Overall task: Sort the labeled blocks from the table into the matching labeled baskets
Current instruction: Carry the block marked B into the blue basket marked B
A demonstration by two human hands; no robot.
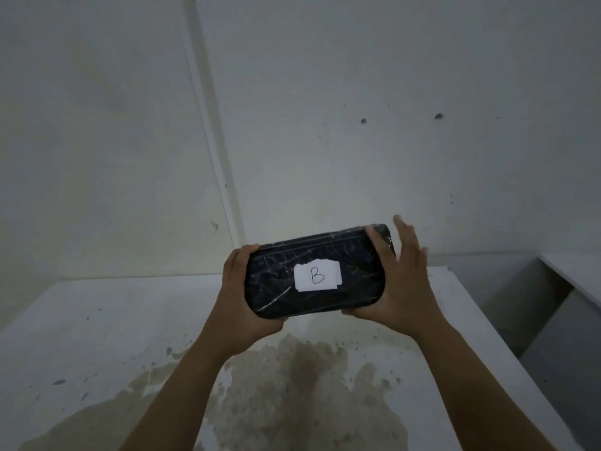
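No basket shows in this view. The black block [313,275] (wrapped in shiny film) is held up above the stained white table [97,336], its long axis running left to right, the right end tilted slightly higher. Its white label [317,277] reading "B" faces the camera. The left hand [242,299] clasps its left end; the right hand [398,278] grasps its right end, fingers spread.

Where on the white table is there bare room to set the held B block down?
The white table is bare all round, left and right of the forearms; only a brownish stain marks it. Nothing crowds it.
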